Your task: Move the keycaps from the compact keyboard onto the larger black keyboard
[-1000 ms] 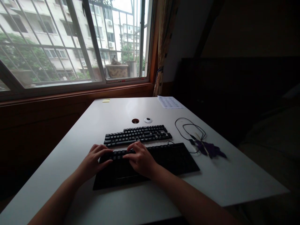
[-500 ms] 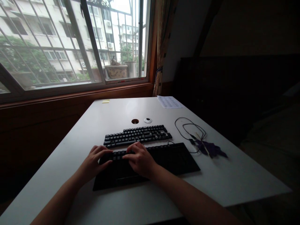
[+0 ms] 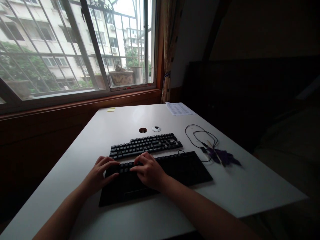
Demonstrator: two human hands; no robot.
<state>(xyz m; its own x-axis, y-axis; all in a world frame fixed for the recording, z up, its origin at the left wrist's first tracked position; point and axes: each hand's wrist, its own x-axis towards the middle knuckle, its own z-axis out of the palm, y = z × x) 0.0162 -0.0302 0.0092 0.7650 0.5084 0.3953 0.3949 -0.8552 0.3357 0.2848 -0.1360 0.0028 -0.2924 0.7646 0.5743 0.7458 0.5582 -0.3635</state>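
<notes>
Reaching with left hand (image 3: 102, 171) and right hand (image 3: 150, 171) over the far left part of the black keyboard (image 3: 182, 170), flat on the white surface (image 3: 62, 176) and just in front of a spread of keys (image 3: 147, 144). Leaving a gap between the two hands, with a few keyboard keys (image 3: 124, 168) showing; impossible to tell whether pinching any. Probably light, stiff plastic, slick on the small keys; best steadied by the broad front edge.

Black keyboard base (image 3: 183, 170), black keys (image 3: 147, 145), white tabletop (image 3: 120, 124), purple bundle (image 3: 225, 158), yellow slip (image 3: 110, 109), dark-spotted tan planter (image 3: 122, 78)
</notes>
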